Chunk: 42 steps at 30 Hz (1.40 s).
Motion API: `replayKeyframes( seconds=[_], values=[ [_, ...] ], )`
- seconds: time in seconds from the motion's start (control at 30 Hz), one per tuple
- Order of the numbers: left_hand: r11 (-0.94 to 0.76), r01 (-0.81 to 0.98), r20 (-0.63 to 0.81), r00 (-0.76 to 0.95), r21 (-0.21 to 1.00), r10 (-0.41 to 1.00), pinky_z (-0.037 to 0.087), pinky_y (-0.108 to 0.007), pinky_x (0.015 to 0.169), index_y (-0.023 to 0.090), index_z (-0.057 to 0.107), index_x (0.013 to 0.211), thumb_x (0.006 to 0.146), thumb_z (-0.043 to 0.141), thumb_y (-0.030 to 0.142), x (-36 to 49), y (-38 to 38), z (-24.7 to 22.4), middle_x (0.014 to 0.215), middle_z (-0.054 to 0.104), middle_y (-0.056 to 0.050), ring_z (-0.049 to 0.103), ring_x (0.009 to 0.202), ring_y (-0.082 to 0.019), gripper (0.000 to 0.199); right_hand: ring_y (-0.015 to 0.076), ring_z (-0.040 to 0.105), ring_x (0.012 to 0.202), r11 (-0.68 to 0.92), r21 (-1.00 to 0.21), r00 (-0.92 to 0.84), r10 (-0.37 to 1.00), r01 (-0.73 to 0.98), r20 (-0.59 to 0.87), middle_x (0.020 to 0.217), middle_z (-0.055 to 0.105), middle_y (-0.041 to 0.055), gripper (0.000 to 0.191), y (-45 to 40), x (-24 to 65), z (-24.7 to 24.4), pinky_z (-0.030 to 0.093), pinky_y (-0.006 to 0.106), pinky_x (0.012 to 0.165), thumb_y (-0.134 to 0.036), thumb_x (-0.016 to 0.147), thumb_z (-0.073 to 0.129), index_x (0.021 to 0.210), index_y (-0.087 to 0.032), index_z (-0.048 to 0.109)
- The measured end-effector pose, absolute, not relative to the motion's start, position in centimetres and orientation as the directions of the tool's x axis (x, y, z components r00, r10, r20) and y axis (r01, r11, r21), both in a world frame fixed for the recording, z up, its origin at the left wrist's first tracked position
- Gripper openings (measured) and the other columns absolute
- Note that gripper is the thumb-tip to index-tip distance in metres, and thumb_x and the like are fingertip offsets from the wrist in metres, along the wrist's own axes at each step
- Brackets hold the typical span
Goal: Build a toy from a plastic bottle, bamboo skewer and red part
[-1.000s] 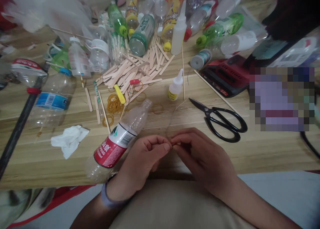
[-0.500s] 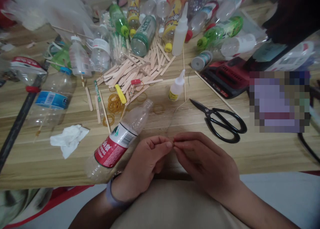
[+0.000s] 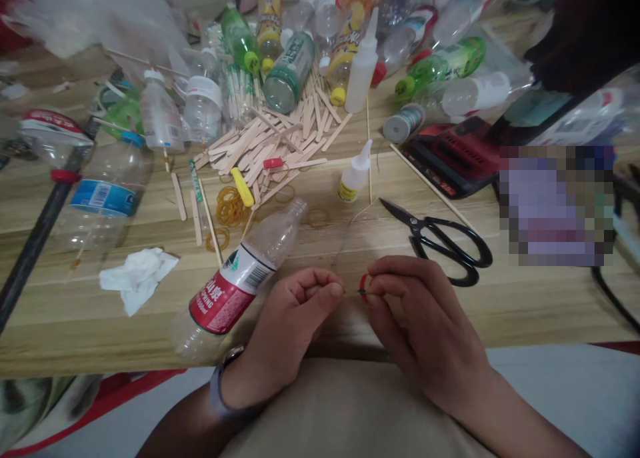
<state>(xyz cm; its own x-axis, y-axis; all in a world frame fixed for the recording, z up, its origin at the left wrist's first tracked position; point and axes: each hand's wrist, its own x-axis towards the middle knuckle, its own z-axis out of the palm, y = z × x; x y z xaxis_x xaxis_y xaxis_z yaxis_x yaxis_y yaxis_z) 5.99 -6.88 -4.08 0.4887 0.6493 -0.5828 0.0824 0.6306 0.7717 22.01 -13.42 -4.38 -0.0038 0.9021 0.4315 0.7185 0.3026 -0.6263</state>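
Observation:
My right hand (image 3: 430,325) pinches a small red plastic ring (image 3: 363,289) between thumb and fingertips. My left hand (image 3: 300,321) is closed, thumb against forefinger, on a thin strand (image 3: 351,291) that reaches across to the ring. From near the hands a fine thread (image 3: 350,231) runs up the table towards a thin bamboo stick (image 3: 370,165). Left of my left hand lies a clear plastic bottle (image 3: 225,301) with a red and white label and no cap. Black-handled scissors (image 3: 425,226) lie just beyond my right hand.
Flat wooden sticks (image 3: 280,138) lie heaped at the back among several plastic bottles. Rubber bands (image 3: 233,205), a crumpled tissue (image 3: 140,278) and a small glue bottle (image 3: 354,175) are nearer. At right is a red and black power tool (image 3: 455,155); a dark rod (image 3: 40,238) crosses the left side.
My right hand has drawn away to the right from my left, opening a gap bridged by the strand. The red ring now shows at its fingertips.

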Motion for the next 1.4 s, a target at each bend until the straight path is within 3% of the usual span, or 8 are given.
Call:
replayKeyframes(
  seconds=[0.23,0.4,0.57,0.7,0.93,1.07,1.23,1.4],
  values=[
    [0.558,0.156,-0.554,0.492,0.815,0.671,0.017,-0.022,0.043,0.019,0.062,0.082,0.086,0.066,0.042,5.6,-7.0,-4.0,0.051,0.031,0.012,0.019,0.044,-0.006,0.023,0.0205,0.068,0.088,0.274,-0.578,0.021,0.892,0.768,0.451,0.102,0.058,0.0087,0.021,-13.8,21.9,-4.3,0.061,0.031,0.077,-0.005,0.092,0.054,0.102,-0.023,0.052],
    [0.454,0.179,-0.478,0.499,0.873,0.723,0.021,-0.021,0.044,0.020,0.059,0.079,0.087,0.062,0.038,5.8,-7.0,-3.5,0.053,0.036,0.010,0.025,0.046,-0.008,0.020,0.0200,0.069,0.091,0.241,-0.645,0.066,0.908,0.725,0.414,0.098,0.062,0.0081,0.018,-13.6,21.8,-4.4,0.061,0.031,0.077,-0.006,0.094,0.050,0.096,-0.024,0.050],
    [0.325,0.221,-0.393,0.491,0.919,0.777,0.025,-0.021,0.045,0.021,0.063,0.080,0.087,0.064,0.033,5.7,-7.4,-3.7,0.054,0.046,0.007,0.035,0.047,-0.009,0.014,0.0142,0.067,0.058,0.013,-0.832,0.195,0.970,0.555,0.145,0.073,0.068,-0.0010,0.012,-14.0,21.6,-4.6,0.054,0.023,0.049,-0.017,0.099,0.044,0.092,-0.026,0.049],
    [0.241,0.269,-0.349,0.497,0.933,0.795,0.031,-0.021,0.045,0.023,0.072,0.098,0.089,0.066,0.037,5.4,-7.8,-4.0,0.053,0.059,0.006,0.046,0.045,-0.011,0.017,0.0147,0.068,0.052,-0.073,-0.915,0.202,0.979,0.396,0.010,0.063,0.067,-0.0030,0.010,-14.2,21.2,-4.7,0.053,0.023,0.046,-0.023,0.101,0.043,0.093,-0.025,0.048],
    [-0.106,0.337,-0.082,0.499,0.935,0.862,0.053,-0.021,0.063,0.025,0.077,0.100,0.090,0.066,0.020,5.3,-7.9,-3.8,0.083,0.082,0.001,0.073,0.068,-0.014,0.015,0.0149,0.069,0.051,-0.078,-0.901,0.195,0.981,0.427,0.007,0.062,0.069,-0.0026,0.010,-13.8,20.9,-4.3,0.052,0.022,0.045,-0.022,0.097,0.044,0.089,-0.025,0.049],
    [-0.369,0.306,0.171,0.520,0.878,0.837,0.054,-0.019,0.064,0.022,0.076,0.092,0.089,0.064,0.012,5.3,-7.8,-3.8,0.075,0.080,0.003,0.073,0.065,-0.013,0.016,0.0148,0.071,0.053,-0.113,-0.918,0.221,0.975,0.380,-0.029,0.062,0.071,-0.0025,0.011,-13.7,20.8,-4.2,0.054,0.022,0.047,-0.024,0.098,0.045,0.088,-0.025,0.050],
    [-0.302,0.251,0.139,0.511,0.920,0.848,0.048,-0.015,0.049,0.021,0.074,0.085,0.088,0.067,0.016,5.3,-7.7,-3.7,0.066,0.077,0.004,0.067,0.052,-0.009,0.010,0.0109,0.067,0.053,-0.085,-0.927,0.251,0.968,0.364,0.010,0.066,0.071,-0.0049,0.011,-14.0,20.9,-4.4,0.050,0.018,0.047,-0.022,0.099,0.047,0.090,-0.026,0.051],
    [-0.156,0.191,0.043,0.492,0.969,0.870,0.039,-0.013,0.040,0.022,0.073,0.084,0.088,0.063,0.013,5.3,-7.8,-3.7,0.059,0.071,0.007,0.056,0.042,-0.006,0.014,0.0121,0.067,0.057,-0.064,-0.969,0.219,0.976,0.237,-0.011,0.065,0.068,-0.0060,0.014,-14.2,20.8,-4.5,0.053,0.023,0.056,-0.022,0.104,0.039,0.092,-0.027,0.045]
  ],
)
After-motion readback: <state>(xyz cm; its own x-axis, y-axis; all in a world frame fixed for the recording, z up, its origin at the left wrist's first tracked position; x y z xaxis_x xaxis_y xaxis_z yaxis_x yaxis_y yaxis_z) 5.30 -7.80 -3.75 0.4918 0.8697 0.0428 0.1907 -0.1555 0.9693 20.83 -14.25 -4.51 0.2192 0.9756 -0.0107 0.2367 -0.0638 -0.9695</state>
